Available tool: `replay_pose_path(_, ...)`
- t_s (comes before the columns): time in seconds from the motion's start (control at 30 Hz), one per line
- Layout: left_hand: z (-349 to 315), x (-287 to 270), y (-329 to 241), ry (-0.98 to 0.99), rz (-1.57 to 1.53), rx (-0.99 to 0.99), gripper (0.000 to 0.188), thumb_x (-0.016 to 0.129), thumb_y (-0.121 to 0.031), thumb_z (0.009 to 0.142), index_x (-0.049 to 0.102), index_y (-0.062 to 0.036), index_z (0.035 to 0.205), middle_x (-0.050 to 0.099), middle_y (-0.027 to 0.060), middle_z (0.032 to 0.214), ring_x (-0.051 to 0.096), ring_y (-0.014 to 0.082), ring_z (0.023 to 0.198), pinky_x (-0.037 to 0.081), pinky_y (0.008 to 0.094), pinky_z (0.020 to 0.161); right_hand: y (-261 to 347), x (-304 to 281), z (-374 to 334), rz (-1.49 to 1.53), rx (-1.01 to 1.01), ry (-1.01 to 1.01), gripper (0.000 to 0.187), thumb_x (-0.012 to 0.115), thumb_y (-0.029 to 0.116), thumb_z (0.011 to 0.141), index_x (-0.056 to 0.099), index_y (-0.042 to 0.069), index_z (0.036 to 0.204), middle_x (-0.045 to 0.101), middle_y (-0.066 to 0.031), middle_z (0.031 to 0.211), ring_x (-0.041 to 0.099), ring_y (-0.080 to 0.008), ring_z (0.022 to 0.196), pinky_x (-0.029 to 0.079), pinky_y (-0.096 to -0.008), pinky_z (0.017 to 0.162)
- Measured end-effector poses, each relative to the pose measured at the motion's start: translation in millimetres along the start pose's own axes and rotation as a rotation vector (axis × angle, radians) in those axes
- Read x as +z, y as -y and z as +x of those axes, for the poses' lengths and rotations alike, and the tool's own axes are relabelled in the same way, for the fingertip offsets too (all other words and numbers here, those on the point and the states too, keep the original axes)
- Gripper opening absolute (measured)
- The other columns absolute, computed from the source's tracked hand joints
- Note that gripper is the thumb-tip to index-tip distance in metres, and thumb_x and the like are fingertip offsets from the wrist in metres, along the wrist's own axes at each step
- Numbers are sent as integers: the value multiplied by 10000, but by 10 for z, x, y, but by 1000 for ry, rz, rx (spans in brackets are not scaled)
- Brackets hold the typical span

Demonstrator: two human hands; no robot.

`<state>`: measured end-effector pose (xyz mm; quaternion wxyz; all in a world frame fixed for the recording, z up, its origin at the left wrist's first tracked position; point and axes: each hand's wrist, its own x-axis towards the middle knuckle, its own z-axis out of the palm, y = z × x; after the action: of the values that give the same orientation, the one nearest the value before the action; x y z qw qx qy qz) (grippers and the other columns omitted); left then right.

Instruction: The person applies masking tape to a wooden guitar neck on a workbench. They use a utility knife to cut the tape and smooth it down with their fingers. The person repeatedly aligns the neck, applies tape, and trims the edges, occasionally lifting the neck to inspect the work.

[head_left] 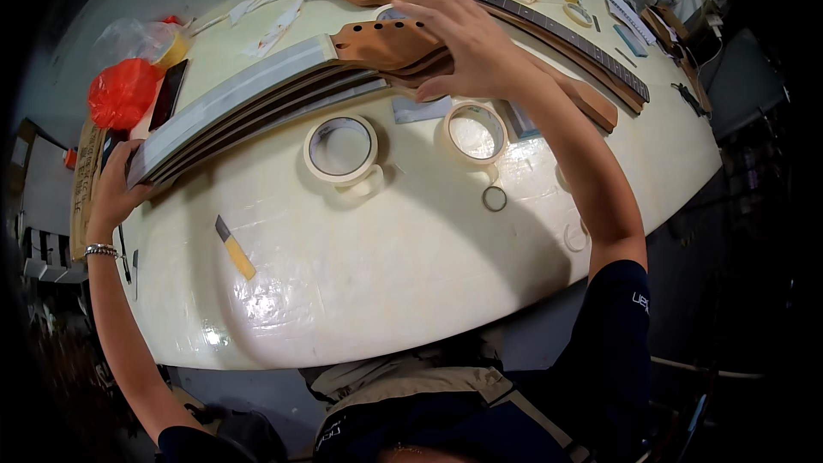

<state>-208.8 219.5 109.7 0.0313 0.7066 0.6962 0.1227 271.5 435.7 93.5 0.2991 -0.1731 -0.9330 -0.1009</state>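
Note:
A stack of guitar necks point(249, 86) lies slantwise across the left part of the table, the top one's fretboard covered with pale tape. Around the stack's near left end, my left hand point(120, 187) is closed, fingers on top and thumb at the side. The brown headstocks point(381, 45), with a row of holes, point toward the middle. My right hand point(473, 47) is open over the headstock end, fingers stretched and thumb apart; whether it touches the wood I cannot tell. Behind it lie more necks, including one with a dark fretted fingerboard point(549, 26).
Two masking tape rolls point(319, 163) point(457, 144) stand before the stack, and a small ring point(495, 199) is near the right one. A yellow-handled blade point(235, 249) lies nearer me. A red plastic bag point(123, 93) and a dark phone-like slab point(168, 94) are at the left.

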Motion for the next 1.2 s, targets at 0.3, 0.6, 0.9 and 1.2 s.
replay_pose_path(0.3,284,-79,-152,225,7,-69,789,783,-108,516,481,-36,1242,595,175,1092,556,288,1021,410,324,923,-73,119,295,56,156,402,864,762,296,586,398,114,1348,554,-152,1170,546,-327,1057,464,-384,858)
replay_pose_path(0.6,-874,188,-477,-187,249,207,639,690,15,516,527,-86,1125,588,65,1040,542,255,1018,330,416,1002,1533,-772,-531,-390,126,-74,536,716,54,607,625,153,1126,590,-84,995,593,-239,846,523,-332,755)
replay_pose_path(0.9,-1542,390,-885,-75,181,213,694,690,-26,567,475,-76,1224,525,108,1092,494,289,1045,306,470,1050,2102,-185,-1558,-474,173,-333,497,647,-1,659,631,207,1110,603,-76,1025,590,-227,885,529,-326,797)
replay_pose_path(1.2,-1797,437,-709,26,-23,102,558,735,-24,599,498,-53,1103,551,115,1070,513,326,1004,396,407,890,2476,-750,-1396,185,443,181,809,788,192,590,443,130,1320,417,-116,1316,385,-330,1229,247,-506,1068)
